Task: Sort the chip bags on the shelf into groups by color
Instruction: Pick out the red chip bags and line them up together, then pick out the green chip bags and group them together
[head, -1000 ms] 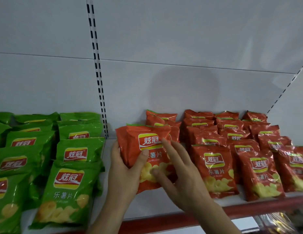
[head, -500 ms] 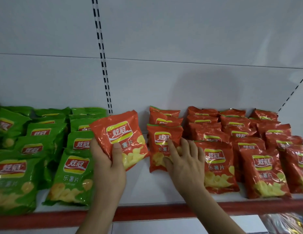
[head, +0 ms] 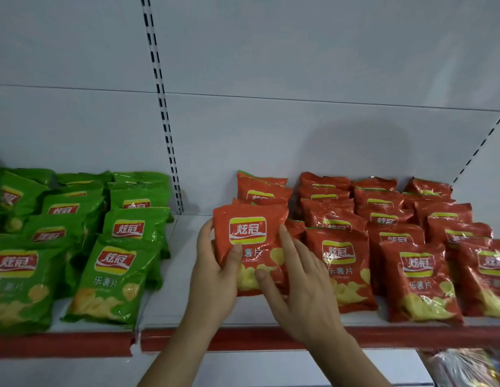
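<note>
1. I see the left hand (head: 215,277) wrapped around the left edge of an orange chip bag (head: 250,241), thumb pressed on its front and the other fingers hidden behind it, so this hand is gripping the bag.
2. My view shows the right hand (head: 304,291) laid against the bag's right side with its fingers spread. The index finger runs up the right edge and the thumb touches the lower front. It steadies the bag with a flat palm rather than a closed grasp.
3. The orange chip bag stands nearly upright at the left end of the orange group, in front of two more orange bags stacked behind it. Whether its bottom edge rests on the shelf I cannot tell, as the hands cover it.
4. The other orange chip bags (head: 382,236) fill the right part of the white shelf (head: 184,247) in overlapping rows, front faces tilted up toward me.
5. The green chip bags (head: 115,277) sit in their own rows on the left part, well apart from the held bag, with a bare strip of shelf between the two colours.
6. A red price rail (head: 76,343) runs along the shelf's front edge, and a slotted upright (head: 162,107) climbs the white back panel between the two groups.
</note>
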The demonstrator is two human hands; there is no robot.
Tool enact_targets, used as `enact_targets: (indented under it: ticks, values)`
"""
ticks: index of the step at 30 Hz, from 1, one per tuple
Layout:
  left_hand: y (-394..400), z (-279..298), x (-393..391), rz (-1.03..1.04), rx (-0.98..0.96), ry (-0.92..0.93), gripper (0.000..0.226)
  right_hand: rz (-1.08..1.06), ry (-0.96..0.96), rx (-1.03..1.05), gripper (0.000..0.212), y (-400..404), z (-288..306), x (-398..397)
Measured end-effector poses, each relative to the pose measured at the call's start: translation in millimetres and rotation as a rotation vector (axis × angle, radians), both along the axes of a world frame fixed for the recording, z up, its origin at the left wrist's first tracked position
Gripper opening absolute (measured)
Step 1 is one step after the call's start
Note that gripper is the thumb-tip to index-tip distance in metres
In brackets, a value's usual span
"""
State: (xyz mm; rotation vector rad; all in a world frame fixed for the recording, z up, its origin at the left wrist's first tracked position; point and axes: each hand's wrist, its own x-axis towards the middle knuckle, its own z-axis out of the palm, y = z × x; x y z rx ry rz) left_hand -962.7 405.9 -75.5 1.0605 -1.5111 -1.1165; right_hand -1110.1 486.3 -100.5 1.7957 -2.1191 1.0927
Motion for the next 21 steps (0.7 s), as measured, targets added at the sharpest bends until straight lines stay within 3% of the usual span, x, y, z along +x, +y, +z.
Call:
enact_targets:
  ticks: [4,8,11,16,21]
  values:
    - [4.0,-11.8,-10.8,-0.058,-0.1,-0.142,0.07,-0.072,0.129,-0.043,0.072,7.1,-17.2,-10.0]
    - [0.9,-30.4,-17.6,0.016,-0.393,-0.611,0.069,-0.202,0.289,0.049,0.066,13.3,-32.8,-18.7]
    - [8.9,-38.6,-19.9,0.105,-0.537,-0.829,0.053,-0.171,0.313,0.102,0.065,12.1,-31.7,-22.9]
    - [14.6,-49.7,-19.1,0.156,-0.593,-0.967,0.048,-0.118,0.343,0.157,0.066,12.6,-30.6,-31.8]
    - [15.6,-47.9,-13.7,0.18,-0.638,-0.935,0.05,-0.112,0.309,0.161,0.069,14.0,-24.6,-33.1]
